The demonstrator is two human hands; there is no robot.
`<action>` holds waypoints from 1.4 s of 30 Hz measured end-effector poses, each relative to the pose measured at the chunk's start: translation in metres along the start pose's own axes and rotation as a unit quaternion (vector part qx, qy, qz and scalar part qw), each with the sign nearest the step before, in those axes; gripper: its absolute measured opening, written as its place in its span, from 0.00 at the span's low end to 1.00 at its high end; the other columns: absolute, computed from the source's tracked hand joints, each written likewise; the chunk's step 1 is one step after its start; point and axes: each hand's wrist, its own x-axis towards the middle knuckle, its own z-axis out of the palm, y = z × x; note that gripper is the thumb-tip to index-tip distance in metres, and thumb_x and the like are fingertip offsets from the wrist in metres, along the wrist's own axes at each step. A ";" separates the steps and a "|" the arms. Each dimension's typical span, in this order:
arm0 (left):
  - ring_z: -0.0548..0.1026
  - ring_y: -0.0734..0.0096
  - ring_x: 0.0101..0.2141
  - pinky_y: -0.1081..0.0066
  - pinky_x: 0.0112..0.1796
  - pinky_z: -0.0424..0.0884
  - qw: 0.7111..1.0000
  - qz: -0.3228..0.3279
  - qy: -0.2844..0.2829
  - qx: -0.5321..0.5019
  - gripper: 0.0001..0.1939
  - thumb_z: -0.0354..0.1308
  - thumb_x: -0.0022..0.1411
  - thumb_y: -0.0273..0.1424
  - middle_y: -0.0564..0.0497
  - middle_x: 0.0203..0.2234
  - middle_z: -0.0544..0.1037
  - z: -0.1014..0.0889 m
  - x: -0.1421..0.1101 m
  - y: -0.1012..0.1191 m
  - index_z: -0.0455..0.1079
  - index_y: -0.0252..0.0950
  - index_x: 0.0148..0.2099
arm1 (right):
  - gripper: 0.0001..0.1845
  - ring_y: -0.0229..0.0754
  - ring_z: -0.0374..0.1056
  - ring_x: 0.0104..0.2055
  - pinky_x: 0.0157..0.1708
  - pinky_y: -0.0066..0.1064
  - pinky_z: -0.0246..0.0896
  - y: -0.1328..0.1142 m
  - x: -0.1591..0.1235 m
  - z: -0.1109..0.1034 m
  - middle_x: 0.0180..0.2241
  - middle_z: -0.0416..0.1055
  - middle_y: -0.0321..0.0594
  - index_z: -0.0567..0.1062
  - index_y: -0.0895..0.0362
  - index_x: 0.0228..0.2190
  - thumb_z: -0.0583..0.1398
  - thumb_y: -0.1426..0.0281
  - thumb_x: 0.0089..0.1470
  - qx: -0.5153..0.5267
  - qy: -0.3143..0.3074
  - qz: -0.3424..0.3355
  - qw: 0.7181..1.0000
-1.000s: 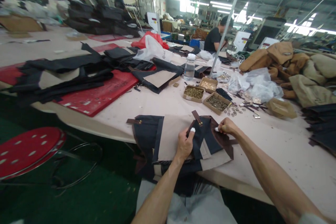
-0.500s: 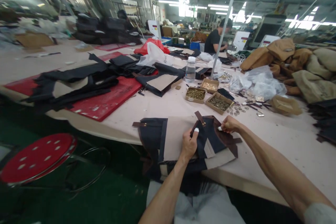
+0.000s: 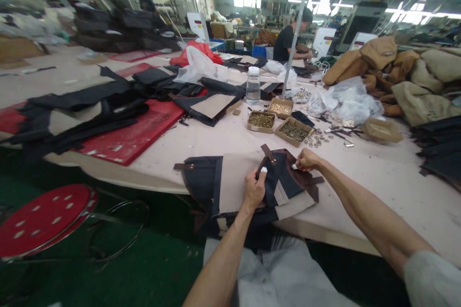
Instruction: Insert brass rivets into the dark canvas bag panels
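Observation:
A dark navy and beige fabric bag piece (image 3: pixel 236 184) with brown trim and straps lies at the table's front edge, partly hanging over it. My left hand (image 3: pixel 255 188) grips the piece near its middle, the white-covered thumb on top. Over the brown trim (image 3: pixel 293 172) at the piece's right side, my right hand (image 3: pixel 306 160) is closed in a pinch, its thumb tip also white. Whatever is between those fingers is hidden. A brown strap (image 3: pixel 267 152) with a small brass-coloured fitting sticks out above my left hand, and another brown strap (image 3: pixel 183 166) points left.
Cardboard boxes of small metal parts (image 3: pixel 294 130) stand beyond the piece, near a water bottle (image 3: pixel 253 87). Red boards (image 3: pixel 144 129) with dark fabric (image 3: pixel 79 98) lie left. A red stool (image 3: pixel 46 218) stands at left. Brown cloth (image 3: pixel 363 60) is piled right. A person (image 3: pixel 284 43) sits farther back.
The whole view has shifted slightly, so things appear farther left. Both hands keep nearly the same places on the bag piece.

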 end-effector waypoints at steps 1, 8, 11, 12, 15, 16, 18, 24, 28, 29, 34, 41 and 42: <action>0.62 0.71 0.28 0.72 0.31 0.58 1.000 0.002 -0.001 -0.001 0.18 0.54 0.69 0.43 0.55 0.24 0.66 -0.001 -0.001 0.001 0.72 0.33 0.34 | 0.09 0.36 0.66 0.18 0.17 0.22 0.58 0.004 -0.004 -0.004 0.17 0.73 0.42 0.77 0.61 0.20 0.70 0.69 0.41 0.028 -0.002 -0.016 0.999; 0.63 0.71 0.29 0.72 0.32 0.59 1.000 0.016 0.000 -0.005 0.18 0.54 0.69 0.42 0.54 0.26 0.68 -0.002 -0.004 0.002 0.73 0.33 0.35 | 0.11 0.35 0.64 0.22 0.21 0.23 0.53 0.017 -0.015 -0.020 0.19 0.72 0.38 0.78 0.61 0.24 0.63 0.65 0.50 0.011 0.139 -0.117 0.983; 0.62 0.71 0.28 0.72 0.31 0.58 1.000 0.017 0.007 0.006 0.18 0.54 0.68 0.42 0.54 0.25 0.68 -0.001 -0.004 0.000 0.73 0.33 0.34 | 0.07 0.38 0.68 0.26 0.24 0.24 0.54 0.018 -0.016 -0.005 0.23 0.75 0.38 0.81 0.61 0.27 0.66 0.69 0.45 -0.058 0.106 -0.147 0.982; 0.62 0.71 0.28 0.72 0.31 0.58 1.000 0.019 0.009 0.010 0.19 0.54 0.68 0.42 0.54 0.24 0.68 -0.002 -0.004 0.000 0.73 0.33 0.33 | 0.06 0.39 0.69 0.28 0.26 0.25 0.55 0.018 -0.016 0.001 0.24 0.76 0.38 0.82 0.60 0.28 0.66 0.71 0.44 -0.087 0.102 -0.157 0.978; 0.62 0.72 0.28 0.72 0.31 0.58 1.000 0.027 0.006 0.015 0.19 0.53 0.69 0.42 0.55 0.24 0.67 -0.003 -0.006 0.001 0.71 0.33 0.32 | 0.09 0.41 0.72 0.33 0.31 0.26 0.57 0.021 -0.020 0.018 0.29 0.79 0.40 0.83 0.59 0.31 0.63 0.76 0.45 -0.147 0.123 -0.182 0.965; 0.62 0.72 0.28 0.72 0.31 0.58 0.999 0.027 0.004 0.015 0.19 0.53 0.69 0.42 0.55 0.24 0.67 -0.004 -0.006 0.001 0.71 0.33 0.32 | 0.11 0.42 0.72 0.34 0.33 0.26 0.57 0.021 -0.021 0.022 0.31 0.80 0.41 0.83 0.59 0.32 0.61 0.77 0.46 -0.165 0.131 -0.190 0.959; 0.61 0.72 0.28 0.72 0.31 0.57 1.000 0.025 0.002 0.015 0.19 0.53 0.69 0.43 0.55 0.24 0.66 -0.004 -0.007 0.002 0.70 0.33 0.32 | 0.10 0.43 0.72 0.35 0.33 0.27 0.56 0.023 -0.024 0.026 0.31 0.79 0.43 0.82 0.59 0.32 0.60 0.77 0.49 -0.199 0.134 -0.201 0.950; 0.61 0.72 0.28 0.72 0.31 0.57 1.000 0.013 -0.004 -0.003 0.18 0.53 0.70 0.42 0.54 0.25 0.67 -0.004 -0.008 -0.002 0.73 0.33 0.35 | 0.07 0.43 0.70 0.36 0.35 0.27 0.54 0.027 -0.028 0.026 0.33 0.78 0.46 0.79 0.60 0.34 0.61 0.73 0.53 -0.243 0.121 -0.199 0.942; 0.59 0.73 0.27 0.72 0.30 0.55 1.000 0.017 -0.001 -0.004 0.18 0.53 0.69 0.41 0.55 0.24 0.64 -0.004 -0.008 -0.004 0.70 0.33 0.32 | 0.07 0.42 0.69 0.36 0.36 0.27 0.54 0.031 -0.029 0.028 0.34 0.77 0.45 0.78 0.59 0.36 0.59 0.71 0.57 -0.236 0.115 -0.221 0.939; 0.58 0.73 0.27 0.72 0.29 0.55 1.000 0.020 -0.001 -0.004 0.18 0.54 0.69 0.41 0.56 0.23 0.63 -0.004 -0.008 -0.004 0.69 0.33 0.32 | 0.07 0.42 0.69 0.36 0.36 0.28 0.53 0.033 -0.029 0.029 0.34 0.77 0.44 0.77 0.59 0.36 0.59 0.71 0.57 -0.237 0.117 -0.228 0.937; 0.58 0.73 0.27 0.72 0.29 0.54 1.000 0.019 0.004 -0.003 0.18 0.54 0.69 0.41 0.56 0.23 0.61 -0.005 -0.008 -0.002 0.68 0.34 0.31 | 0.07 0.42 0.68 0.35 0.35 0.28 0.52 0.037 -0.026 0.030 0.33 0.76 0.43 0.76 0.59 0.36 0.59 0.70 0.58 -0.209 0.123 -0.226 0.944; 0.57 0.73 0.27 0.71 0.29 0.53 1.000 0.023 0.006 0.005 0.19 0.53 0.69 0.42 0.56 0.23 0.60 -0.003 -0.007 -0.003 0.67 0.34 0.30 | 0.06 0.40 0.67 0.34 0.33 0.27 0.53 0.032 -0.023 0.033 0.32 0.76 0.41 0.76 0.59 0.34 0.59 0.70 0.57 -0.169 0.133 -0.201 0.956; 0.56 0.73 0.26 0.71 0.29 0.53 1.000 0.023 0.005 0.007 0.19 0.53 0.69 0.41 0.56 0.23 0.60 -0.002 -0.007 -0.003 0.67 0.34 0.30 | 0.06 0.40 0.68 0.35 0.34 0.27 0.53 0.029 -0.024 0.032 0.32 0.77 0.42 0.77 0.59 0.33 0.60 0.70 0.57 -0.166 0.134 -0.199 0.956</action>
